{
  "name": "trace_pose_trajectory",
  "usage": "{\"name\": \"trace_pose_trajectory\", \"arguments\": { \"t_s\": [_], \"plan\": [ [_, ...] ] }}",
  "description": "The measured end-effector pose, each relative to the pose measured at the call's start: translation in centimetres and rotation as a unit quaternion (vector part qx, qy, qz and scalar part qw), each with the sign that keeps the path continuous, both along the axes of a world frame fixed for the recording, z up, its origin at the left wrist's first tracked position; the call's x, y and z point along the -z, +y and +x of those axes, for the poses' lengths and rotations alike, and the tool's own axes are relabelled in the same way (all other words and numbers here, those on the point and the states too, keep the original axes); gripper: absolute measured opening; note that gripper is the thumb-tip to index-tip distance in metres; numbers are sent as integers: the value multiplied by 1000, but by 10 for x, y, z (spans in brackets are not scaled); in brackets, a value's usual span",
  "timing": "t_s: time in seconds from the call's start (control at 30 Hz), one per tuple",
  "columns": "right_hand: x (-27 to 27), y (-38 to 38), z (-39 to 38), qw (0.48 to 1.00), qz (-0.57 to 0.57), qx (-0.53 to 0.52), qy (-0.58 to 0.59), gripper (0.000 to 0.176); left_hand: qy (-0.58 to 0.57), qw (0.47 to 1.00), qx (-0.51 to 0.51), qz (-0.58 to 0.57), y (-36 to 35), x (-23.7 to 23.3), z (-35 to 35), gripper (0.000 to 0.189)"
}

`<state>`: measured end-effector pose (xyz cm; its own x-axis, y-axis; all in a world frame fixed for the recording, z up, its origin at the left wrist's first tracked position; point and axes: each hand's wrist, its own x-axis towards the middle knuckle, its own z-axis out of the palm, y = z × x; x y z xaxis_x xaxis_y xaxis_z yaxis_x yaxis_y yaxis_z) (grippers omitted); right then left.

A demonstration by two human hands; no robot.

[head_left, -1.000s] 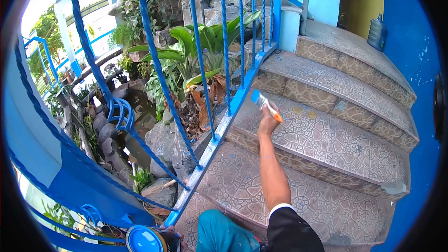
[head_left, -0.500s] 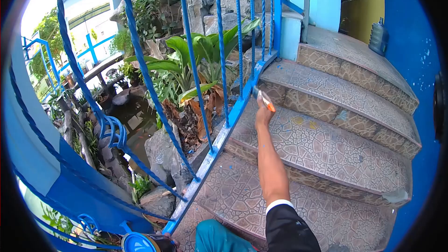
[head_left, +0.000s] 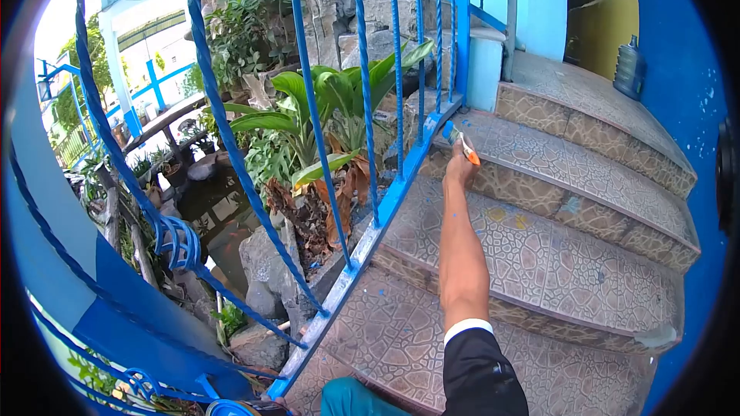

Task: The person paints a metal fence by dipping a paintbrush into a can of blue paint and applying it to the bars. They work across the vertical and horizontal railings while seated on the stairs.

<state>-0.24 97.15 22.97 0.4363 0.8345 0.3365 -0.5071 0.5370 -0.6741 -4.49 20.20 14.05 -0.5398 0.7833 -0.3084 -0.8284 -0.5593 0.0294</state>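
Observation:
My right hand (head_left: 460, 168) is stretched forward over the steps, closed around a paintbrush (head_left: 467, 148) with an orange-tipped handle. Its bristles point toward the upper end of the railing's blue bottom rail (head_left: 399, 187). Bright blue covers the upper stretch of that rail, while its lower stretch looks worn and whitish. At the bottom edge, a paint can (head_left: 229, 408) with blue paint is partly cut off by the frame. Just a sliver of my left hand (head_left: 280, 403) shows at the can's side.
Twisted blue bars (head_left: 220, 108) rise from the rail on the left. Behind them are a leafy plant (head_left: 339, 100), rocks (head_left: 266, 262) and a pond (head_left: 223, 223). Stone-patterned steps (head_left: 532, 254) climb to the right, with a water jug (head_left: 628, 69) at the top by a blue wall.
My right hand and the paintbrush have moved a little up and to the right, toward the rail's upper end. The paint can has sunk lower in the view.

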Motion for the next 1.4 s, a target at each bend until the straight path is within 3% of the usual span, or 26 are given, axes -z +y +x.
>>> {"name": "trace_pose_trajectory", "arguments": {
  "t_s": [0.03,0.13,0.37,0.5,0.6,0.77,0.87,1.0,1.17,1.27,1.4],
  "plan": [
    [-4,4,-2,1000,4,7,-3,34,-26,1000,-5,11,3,-4,2,64],
    [-7,13,-11,999,-13,40,-14,30,40,999,5,-13,9,-2,1,62],
    [15,-4,-16,997,9,-12,-79,30,96,992,4,-79,17,3,1,61],
    [4,1,1,999,16,-20,27,27,118,987,7,-105,19,6,2,60],
    [-8,14,3,1000,-4,0,7,34,131,985,10,-117,21,7,1,60],
    [-6,12,-12,997,-24,3,-76,30,150,979,12,-137,21,11,3,59],
    [12,11,-13,997,-25,-62,-23,27,164,975,14,-150,19,15,4,58],
    [2,11,4,994,-25,-72,80,29,181,969,18,-169,19,17,4,58],
    [-9,3,-8,999,-39,-23,-7,29,198,962,20,-186,18,22,7,57],
    [13,-9,-22,997,-15,-69,23,29,210,958,21,-196,16,23,9,56],
    [29,-53,-17,998,-1,-48,-43,29,226,951,29,-208,16,24,9,56]
  ]
}}
